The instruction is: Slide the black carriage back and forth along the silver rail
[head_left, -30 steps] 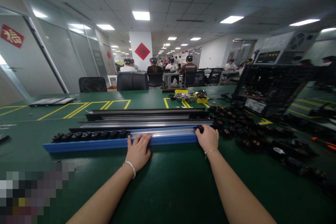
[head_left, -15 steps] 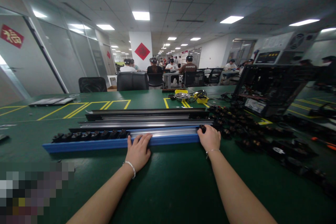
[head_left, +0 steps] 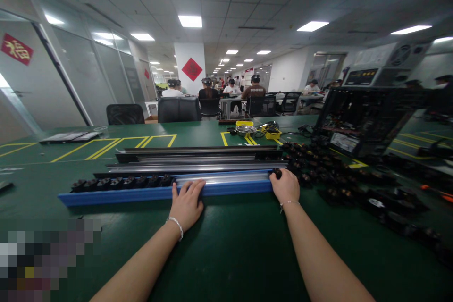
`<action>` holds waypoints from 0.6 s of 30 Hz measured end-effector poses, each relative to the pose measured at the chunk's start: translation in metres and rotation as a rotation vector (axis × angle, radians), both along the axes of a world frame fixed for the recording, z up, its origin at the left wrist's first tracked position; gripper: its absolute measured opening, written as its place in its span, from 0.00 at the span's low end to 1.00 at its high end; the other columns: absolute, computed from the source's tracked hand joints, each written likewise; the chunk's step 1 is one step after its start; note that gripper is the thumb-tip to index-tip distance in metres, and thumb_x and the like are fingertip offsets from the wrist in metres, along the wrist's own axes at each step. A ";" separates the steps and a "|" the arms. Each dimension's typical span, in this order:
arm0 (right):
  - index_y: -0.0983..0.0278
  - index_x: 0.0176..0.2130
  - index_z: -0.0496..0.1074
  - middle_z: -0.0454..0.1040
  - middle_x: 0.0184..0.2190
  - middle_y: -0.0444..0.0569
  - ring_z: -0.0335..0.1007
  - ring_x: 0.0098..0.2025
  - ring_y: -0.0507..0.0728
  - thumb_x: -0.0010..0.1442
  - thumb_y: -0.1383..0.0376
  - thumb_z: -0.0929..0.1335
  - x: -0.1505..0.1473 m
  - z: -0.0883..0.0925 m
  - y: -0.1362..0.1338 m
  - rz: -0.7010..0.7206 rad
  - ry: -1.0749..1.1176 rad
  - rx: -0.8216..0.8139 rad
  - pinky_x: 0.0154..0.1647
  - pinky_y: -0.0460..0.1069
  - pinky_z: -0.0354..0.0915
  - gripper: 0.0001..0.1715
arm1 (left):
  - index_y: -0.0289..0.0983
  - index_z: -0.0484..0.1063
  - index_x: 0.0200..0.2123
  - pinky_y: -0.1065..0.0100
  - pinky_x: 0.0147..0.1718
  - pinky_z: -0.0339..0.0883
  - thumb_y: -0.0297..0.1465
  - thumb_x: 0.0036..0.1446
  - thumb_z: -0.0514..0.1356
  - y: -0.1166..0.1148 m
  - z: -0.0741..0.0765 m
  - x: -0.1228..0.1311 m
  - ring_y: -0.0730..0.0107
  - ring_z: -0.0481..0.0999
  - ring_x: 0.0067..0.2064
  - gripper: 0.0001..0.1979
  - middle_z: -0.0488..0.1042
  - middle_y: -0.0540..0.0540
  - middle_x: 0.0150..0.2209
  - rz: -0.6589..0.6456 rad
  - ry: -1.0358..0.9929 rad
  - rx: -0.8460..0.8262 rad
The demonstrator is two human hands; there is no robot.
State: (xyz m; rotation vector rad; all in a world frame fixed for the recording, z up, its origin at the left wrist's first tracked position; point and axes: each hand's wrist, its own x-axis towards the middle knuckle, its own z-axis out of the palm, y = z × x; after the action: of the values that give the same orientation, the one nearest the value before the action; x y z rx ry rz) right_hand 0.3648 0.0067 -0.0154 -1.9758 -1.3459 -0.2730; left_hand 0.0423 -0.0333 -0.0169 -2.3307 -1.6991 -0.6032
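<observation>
A long blue rail with a silvery inner channel lies across the bench before me. Several black socket modules sit in a row in its left part. My left hand holds the rail near its middle, fingers hooked over the near wall and the thumb lower, off the rail. At the right end, my right hand pinches a small black socket module between thumb and fingers. Whether that piece is seated in the channel is hidden by the fingers.
Behind the blue rail lie black rails with silvery channels. To the right spreads a pile of black modules, with an opened computer case beyond. A metal bowl and yellow items stand farther back. People sit at distant tables.
My right hand has shifted slightly right with the black socket module, along the rail's end. My left hand has stayed in place on the rail.
</observation>
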 end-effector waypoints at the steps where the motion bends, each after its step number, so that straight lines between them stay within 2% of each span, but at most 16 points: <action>1: 0.70 0.39 0.71 0.72 0.41 0.57 0.64 0.44 0.60 0.52 0.60 0.60 0.001 0.000 0.000 0.001 0.004 0.002 0.49 0.51 0.56 0.20 | 0.47 0.57 0.57 0.40 0.58 0.28 0.28 0.49 0.52 0.000 0.001 0.000 0.58 0.59 0.57 0.29 0.64 0.49 0.57 0.005 0.005 -0.003; 13: 0.71 0.44 0.70 0.70 0.44 0.58 0.63 0.46 0.61 0.52 0.60 0.60 0.005 0.002 -0.001 -0.049 0.107 -0.029 0.48 0.51 0.57 0.24 | 0.47 0.57 0.57 0.40 0.58 0.30 0.28 0.49 0.52 -0.002 0.004 0.001 0.58 0.59 0.57 0.29 0.64 0.49 0.57 0.018 0.021 -0.020; 18: 0.70 0.43 0.69 0.71 0.41 0.58 0.64 0.44 0.61 0.52 0.60 0.60 0.007 0.002 -0.001 -0.054 0.165 -0.038 0.46 0.51 0.58 0.23 | 0.47 0.57 0.57 0.39 0.58 0.28 0.27 0.49 0.52 -0.001 0.003 0.001 0.59 0.59 0.57 0.29 0.64 0.50 0.57 0.009 0.007 -0.018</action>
State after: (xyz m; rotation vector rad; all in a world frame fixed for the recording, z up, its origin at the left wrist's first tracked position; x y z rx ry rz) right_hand 0.3718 0.0053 -0.0134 -2.0210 -1.2020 -0.1075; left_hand 0.0428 -0.0344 -0.0142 -2.3337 -1.7178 -0.5799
